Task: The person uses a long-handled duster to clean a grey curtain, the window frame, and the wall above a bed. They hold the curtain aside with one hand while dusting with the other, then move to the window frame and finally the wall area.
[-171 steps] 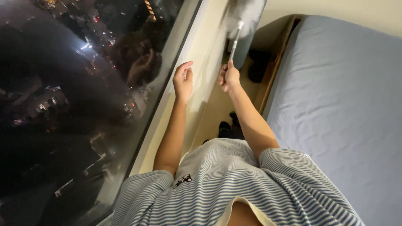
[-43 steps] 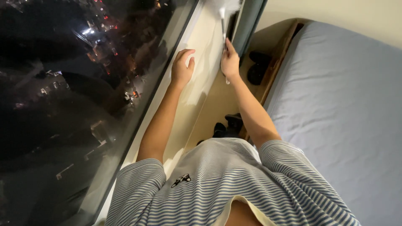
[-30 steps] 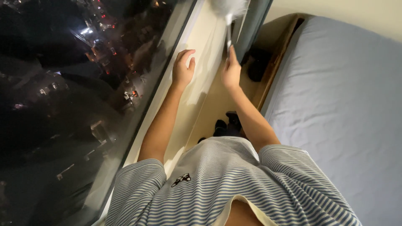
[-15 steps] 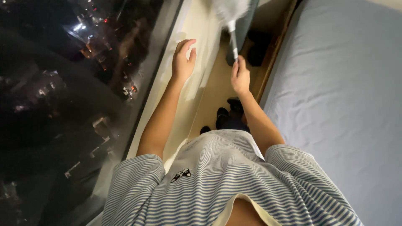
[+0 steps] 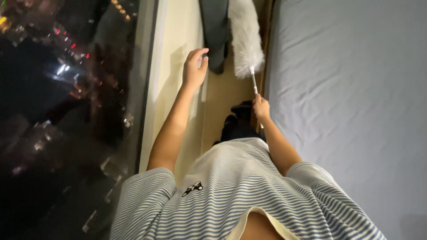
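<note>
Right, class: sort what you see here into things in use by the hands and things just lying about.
In use:
- white feather duster, held by the right hand
- cream window ledge, under the left hand

Lying about:
- bed with grey sheet
- dark curtain
- window glass

A single head-worn camera looks steeply down, close over a striped shirt (image 5: 249,195), toward the hands at 12 o'clock, with a dark window (image 5: 66,111) at 9 o'clock and a bed (image 5: 351,89) at 3 o'clock.
</note>
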